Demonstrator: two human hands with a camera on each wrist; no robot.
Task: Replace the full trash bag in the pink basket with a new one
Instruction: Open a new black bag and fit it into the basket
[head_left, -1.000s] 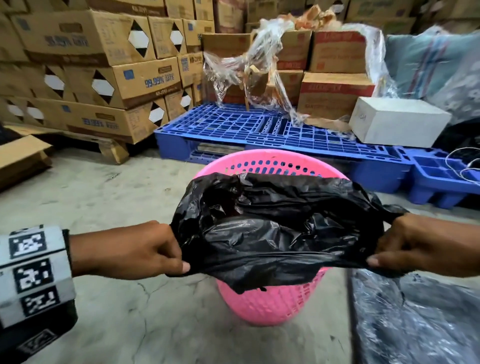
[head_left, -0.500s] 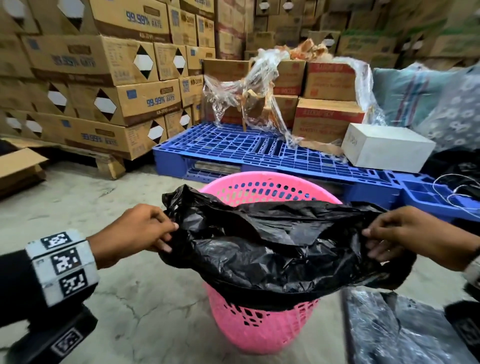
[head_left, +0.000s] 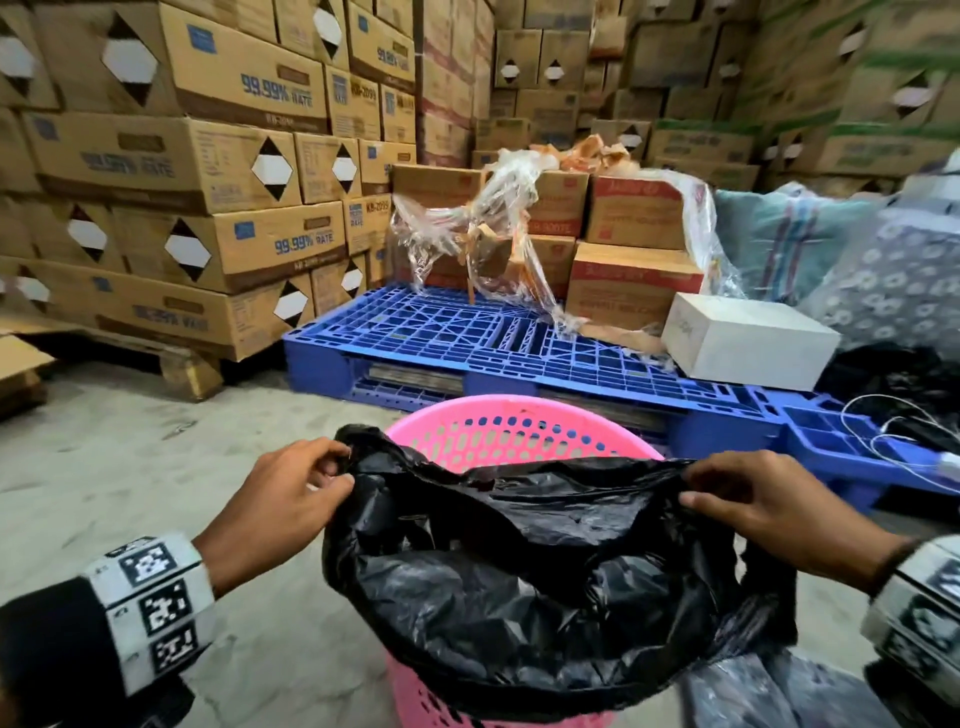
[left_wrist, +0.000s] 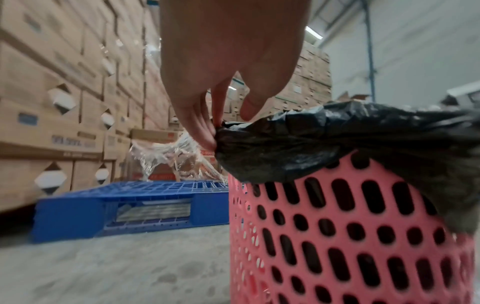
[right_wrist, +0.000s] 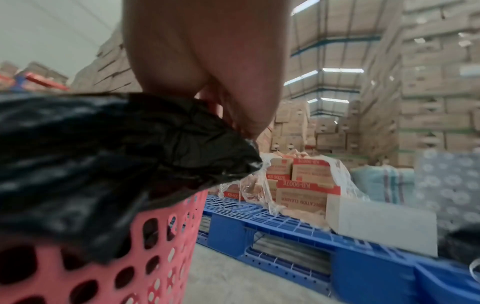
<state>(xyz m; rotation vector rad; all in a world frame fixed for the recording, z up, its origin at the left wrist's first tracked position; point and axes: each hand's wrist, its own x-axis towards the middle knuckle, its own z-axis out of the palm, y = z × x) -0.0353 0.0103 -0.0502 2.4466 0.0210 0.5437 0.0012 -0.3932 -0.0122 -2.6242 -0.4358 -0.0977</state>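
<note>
A: Black plastic film, one trash bag (head_left: 545, 587), lies spread across the mouth of the pink basket (head_left: 519, 431). Confirm its position.

B: The bag hangs over the near rim and down the near wall of the basket. The far rim stands uncovered. The basket stands upright on the concrete floor (head_left: 130, 467).

A: State of the left hand (head_left: 280, 499)?

B: Its fingers (left_wrist: 205, 131) and thumb pinch the bag's left edge just outside the basket rim. The left wrist view shows the film bunched at the fingertips.

A: State of the right hand (head_left: 769, 504)?

B: It is closed on the bag's right edge, with the fingers curled over the film. In the right wrist view the bag (right_wrist: 130, 144) drapes over the perforated basket wall (right_wrist: 155, 236) below that hand.

A: Surroundings?

B: A blue pallet (head_left: 467, 338) lies beyond the basket, carrying a white box (head_left: 748, 338) and cartons under torn clear wrap (head_left: 493, 234). Stacked cardboard cartons (head_left: 208, 156) fill the background.
</note>
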